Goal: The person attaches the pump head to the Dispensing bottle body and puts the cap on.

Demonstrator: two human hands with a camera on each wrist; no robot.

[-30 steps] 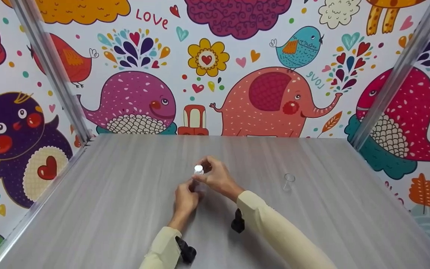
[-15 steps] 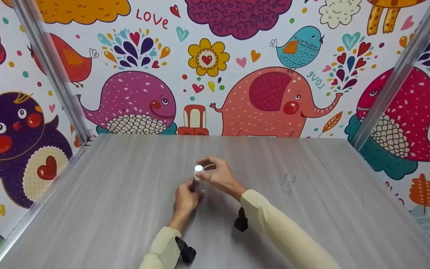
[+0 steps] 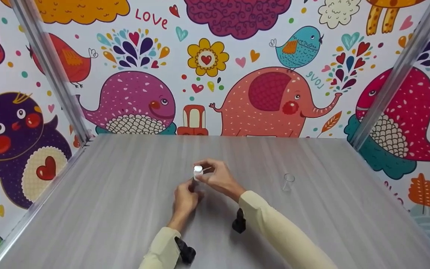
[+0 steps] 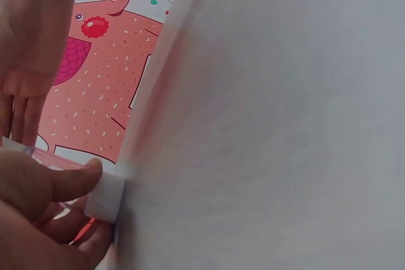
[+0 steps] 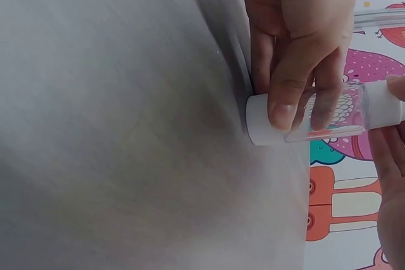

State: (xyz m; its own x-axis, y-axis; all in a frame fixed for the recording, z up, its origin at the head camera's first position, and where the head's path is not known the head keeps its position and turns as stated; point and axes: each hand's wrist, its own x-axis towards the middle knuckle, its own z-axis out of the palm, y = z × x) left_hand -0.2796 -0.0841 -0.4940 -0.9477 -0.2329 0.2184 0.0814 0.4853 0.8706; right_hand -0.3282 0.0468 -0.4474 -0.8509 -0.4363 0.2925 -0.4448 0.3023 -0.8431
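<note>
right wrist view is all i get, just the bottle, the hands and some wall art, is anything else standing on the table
Observer: Yes. The head view shows a small clear cup on the table, off to the right of the right hand.
Operator: is it touching that hand or the bottle
Observer: No. It stands apart from both the hand and the bottle, with bare table showing between it and the hand.
Operator: ok and what's on the right arm, i can't see any of it
Observer: A pale yellow sleeve, reaching down to the wrist.
</note>
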